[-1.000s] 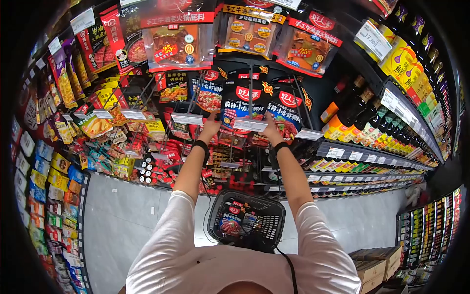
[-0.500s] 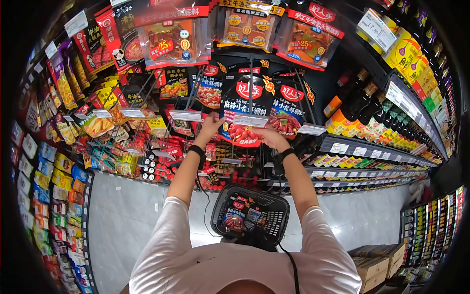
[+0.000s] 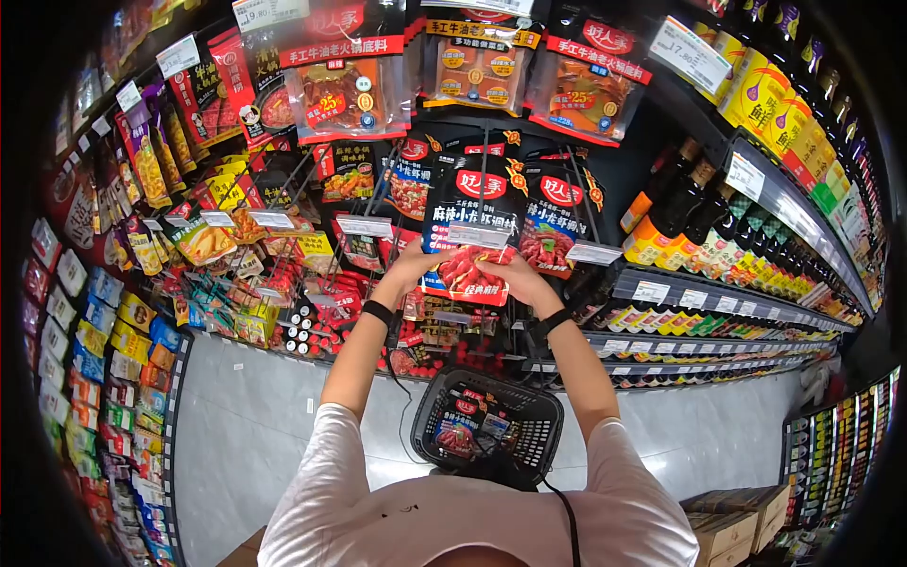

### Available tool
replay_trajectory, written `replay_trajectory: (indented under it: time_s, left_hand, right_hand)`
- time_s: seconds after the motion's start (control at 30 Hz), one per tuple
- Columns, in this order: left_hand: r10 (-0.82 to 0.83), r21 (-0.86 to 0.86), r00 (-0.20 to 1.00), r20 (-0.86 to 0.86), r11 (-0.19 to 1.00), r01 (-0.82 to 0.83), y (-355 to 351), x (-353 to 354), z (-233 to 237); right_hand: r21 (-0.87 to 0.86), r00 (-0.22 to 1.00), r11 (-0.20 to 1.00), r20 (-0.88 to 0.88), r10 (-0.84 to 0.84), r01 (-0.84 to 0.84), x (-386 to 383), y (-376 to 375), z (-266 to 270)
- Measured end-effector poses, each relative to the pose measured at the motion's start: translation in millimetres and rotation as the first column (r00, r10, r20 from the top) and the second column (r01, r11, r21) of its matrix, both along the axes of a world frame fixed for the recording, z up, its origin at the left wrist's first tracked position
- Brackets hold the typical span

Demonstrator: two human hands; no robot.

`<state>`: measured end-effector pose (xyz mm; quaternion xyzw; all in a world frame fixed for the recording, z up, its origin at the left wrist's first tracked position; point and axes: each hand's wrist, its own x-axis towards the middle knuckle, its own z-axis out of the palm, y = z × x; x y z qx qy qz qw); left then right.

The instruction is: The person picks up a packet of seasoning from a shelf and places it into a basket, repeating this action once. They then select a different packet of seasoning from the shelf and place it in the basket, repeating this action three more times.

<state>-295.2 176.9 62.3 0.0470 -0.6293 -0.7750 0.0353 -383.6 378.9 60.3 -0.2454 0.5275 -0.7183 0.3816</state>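
A black and red crayfish seasoning pouch (image 3: 472, 215) hangs upright on a shelf hook, with a price tag (image 3: 476, 238) partly covering its front. At its lower left edge my left hand (image 3: 408, 270) is closed on it, fingers partly behind the pouch. My right hand (image 3: 525, 284) holds the lower right edge, its thumb reaching over the front. Similar pouches (image 3: 556, 222) hang beside and behind this one. Below my hands, a black shopping basket (image 3: 537, 416) contains a crayfish seasoning pouch (image 3: 460, 430).
Hotpot base packs (image 3: 588, 80) hang above. Bottles (image 3: 675, 213) fill the shelves at right, and snack packs (image 3: 123, 345) line a rack at left. Cardboard boxes (image 3: 723, 539) stand at lower right. A dark cable (image 3: 570, 510) runs down over the shirt.
The pouch's lower end is tilted out further toward me and sits lower, both hands still on it. The whole view has shifted slightly, with the shelves appearing lower.
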Motion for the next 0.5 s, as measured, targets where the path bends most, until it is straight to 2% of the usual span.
replay_trajectory:
  time_s: [0.1, 0.2, 0.23, 0.27, 0.33, 0.5]
  left_hand:
    - [0.068, -0.071, 0.997, -0.045, 0.995, -0.071, 13.3, 0.1, -13.0]
    - [0.106, -0.061, 0.993, -0.043, 0.992, -0.108, 22.6, 6.5, -25.5]
    - [0.144, -0.102, 0.986, -0.079, 0.983, -0.152, 28.5, 12.4, -21.0]
    - [0.190, -0.126, 0.981, -0.039, 0.973, -0.194, 36.5, 19.9, -16.0]
    - [0.195, -0.084, 0.978, -0.076, 0.976, -0.201, 47.8, 30.3, -12.9]
    - [0.239, -0.145, 0.967, -0.088, 0.957, -0.250, 63.9, 51.9, -25.6]
  right_hand:
    - [0.067, 0.990, 0.997, -0.137, -0.030, 0.040, -0.3, 11.7, 0.3]
    - [0.086, 0.987, 0.996, -0.163, -0.019, 0.034, 3.7, 19.2, -5.0]
    - [0.095, 0.985, 0.995, -0.171, -0.006, 0.023, 6.1, 22.7, -5.9]
    - [0.087, 0.985, 0.996, -0.170, -0.002, 0.017, 9.4, 25.0, -7.5]
    - [0.073, 0.986, 0.997, -0.165, 0.002, 0.010, 17.2, 30.2, -10.1]
    - [0.118, 0.974, 0.993, -0.228, 0.015, 0.012, 38.2, 44.1, -15.0]
